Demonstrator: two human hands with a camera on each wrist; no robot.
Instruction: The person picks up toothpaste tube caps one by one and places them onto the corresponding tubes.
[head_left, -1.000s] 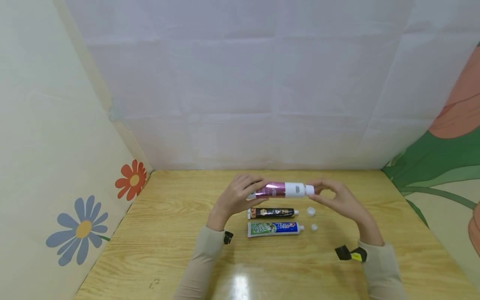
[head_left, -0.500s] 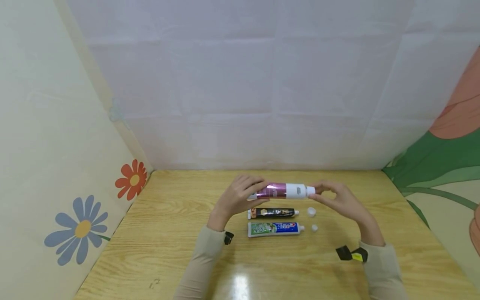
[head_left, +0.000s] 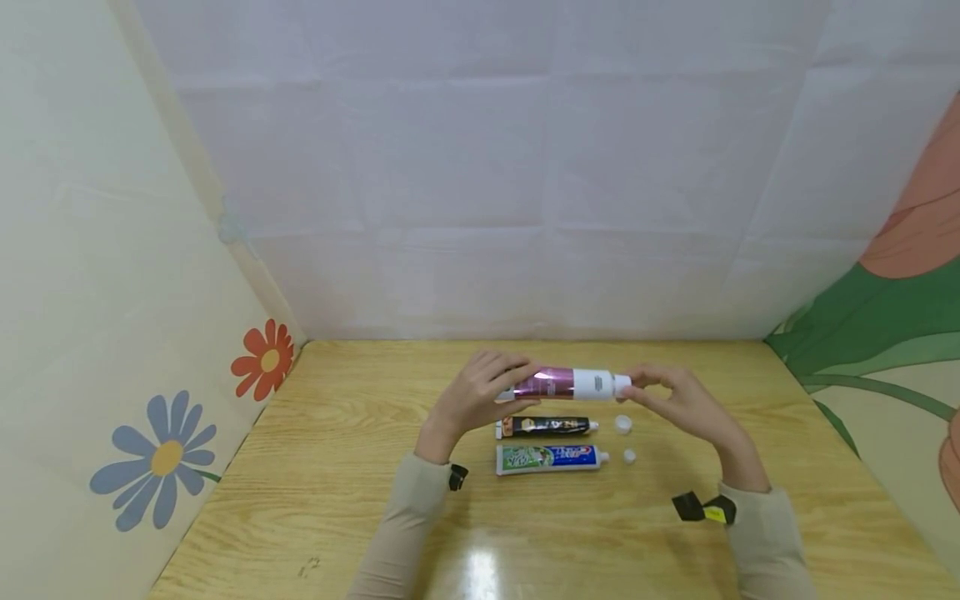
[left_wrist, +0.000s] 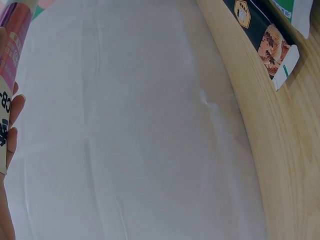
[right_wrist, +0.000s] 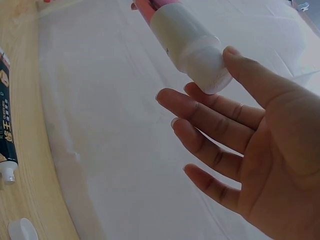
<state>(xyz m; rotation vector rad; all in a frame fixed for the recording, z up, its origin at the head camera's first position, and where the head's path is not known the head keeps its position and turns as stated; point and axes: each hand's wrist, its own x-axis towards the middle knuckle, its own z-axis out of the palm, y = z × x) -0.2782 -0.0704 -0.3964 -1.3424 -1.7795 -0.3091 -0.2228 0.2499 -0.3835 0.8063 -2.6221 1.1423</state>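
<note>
The left hand (head_left: 476, 390) grips a purple-and-white tube (head_left: 555, 383) (toward the table's (head_left: 337, 467) far edge). The right hand (head_left: 686, 408) pinches its cap (head_left: 621, 385).

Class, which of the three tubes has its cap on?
The pink tube in the left hand: its white cap, pinched by the right hand, is on. The black tube and the green-and-blue tube lie uncapped.
</note>
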